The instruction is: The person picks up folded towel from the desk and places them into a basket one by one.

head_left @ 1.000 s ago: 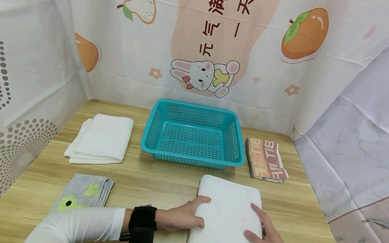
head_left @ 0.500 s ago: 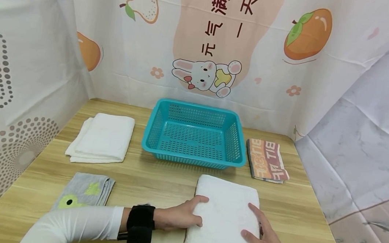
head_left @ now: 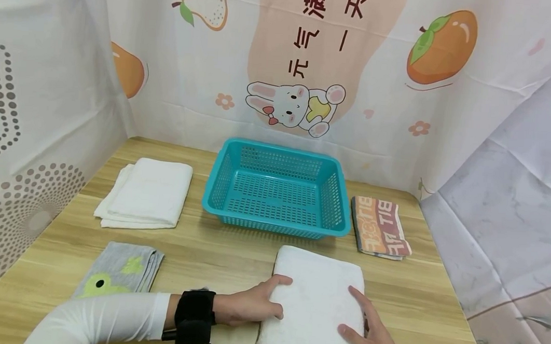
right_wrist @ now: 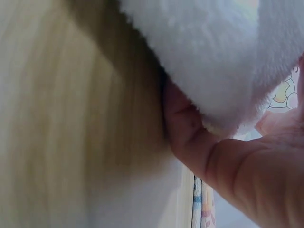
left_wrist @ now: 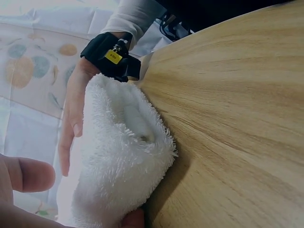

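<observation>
White towel [head_left: 315, 301]; teal basket [head_left: 275, 224] beyond it, sleeve [head_left: 101, 316] partly hiding grey cloth [head_left: 120, 266].

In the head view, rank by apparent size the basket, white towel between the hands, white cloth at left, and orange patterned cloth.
1. Basket and white towel: unsure, since the towel is nearer and cut off below.
2. White cloth at left.
3. Orange patterned cloth.

Quantities: bench [head_left: 196, 259], one; blue-green basket [head_left: 273, 222], one; thick white bundle [head_left: 316, 293], one; thinner white bundle [head_left: 148, 194], one; grey cloth [head_left: 118, 267], one; orange-and-maroon cloth [head_left: 380, 227], one; folded total, four; left grip [head_left: 250, 304] plus right grip [head_left: 372, 334], total two; black wrist straps [head_left: 195, 313], two.
</observation>
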Motion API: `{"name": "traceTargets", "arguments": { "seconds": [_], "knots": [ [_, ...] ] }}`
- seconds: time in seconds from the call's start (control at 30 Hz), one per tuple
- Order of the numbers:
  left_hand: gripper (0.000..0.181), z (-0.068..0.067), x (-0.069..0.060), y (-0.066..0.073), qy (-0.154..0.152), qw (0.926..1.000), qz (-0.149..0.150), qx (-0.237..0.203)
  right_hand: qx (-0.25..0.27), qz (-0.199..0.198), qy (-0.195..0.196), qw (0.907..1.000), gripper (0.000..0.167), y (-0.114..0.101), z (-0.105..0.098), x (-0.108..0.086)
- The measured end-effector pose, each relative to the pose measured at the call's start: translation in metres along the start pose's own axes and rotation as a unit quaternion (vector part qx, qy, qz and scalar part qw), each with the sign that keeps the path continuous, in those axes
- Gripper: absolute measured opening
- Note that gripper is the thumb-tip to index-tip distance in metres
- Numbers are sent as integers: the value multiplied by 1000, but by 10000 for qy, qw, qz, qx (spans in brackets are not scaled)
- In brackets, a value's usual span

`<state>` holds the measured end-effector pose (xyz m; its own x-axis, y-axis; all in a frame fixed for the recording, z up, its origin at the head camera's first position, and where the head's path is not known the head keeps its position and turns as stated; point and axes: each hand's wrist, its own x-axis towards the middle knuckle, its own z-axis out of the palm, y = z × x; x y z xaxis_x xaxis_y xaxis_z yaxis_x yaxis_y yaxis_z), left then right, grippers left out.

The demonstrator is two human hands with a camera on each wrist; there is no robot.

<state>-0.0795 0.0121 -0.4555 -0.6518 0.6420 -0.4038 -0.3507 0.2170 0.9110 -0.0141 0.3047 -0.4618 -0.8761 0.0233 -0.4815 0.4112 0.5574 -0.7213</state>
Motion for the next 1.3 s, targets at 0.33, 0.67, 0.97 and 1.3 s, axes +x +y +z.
{"name": "traceTargets", "arguments": {
  "seconds": [0.33, 0.67, 0.97, 1.3],
  "knots": [
    [67, -5, -4, -4, 56, 9999, 67, 145, 13, -204, 36, 9998, 85, -2, 5, 1],
    [63, -11, -6, -1, 116, 9999, 18, 88, 120, -358, 2, 9993, 81, -7, 10, 0],
    [64, -16, -11, 0, 140, 9998, 102, 39, 557, -568, -58, 9968, 78, -10, 18, 3],
    [59, -19, -15, 1, 82, 9998, 156, -54, 621, -374, -393, 9966, 83, -12, 17, 6]
  ]
}}
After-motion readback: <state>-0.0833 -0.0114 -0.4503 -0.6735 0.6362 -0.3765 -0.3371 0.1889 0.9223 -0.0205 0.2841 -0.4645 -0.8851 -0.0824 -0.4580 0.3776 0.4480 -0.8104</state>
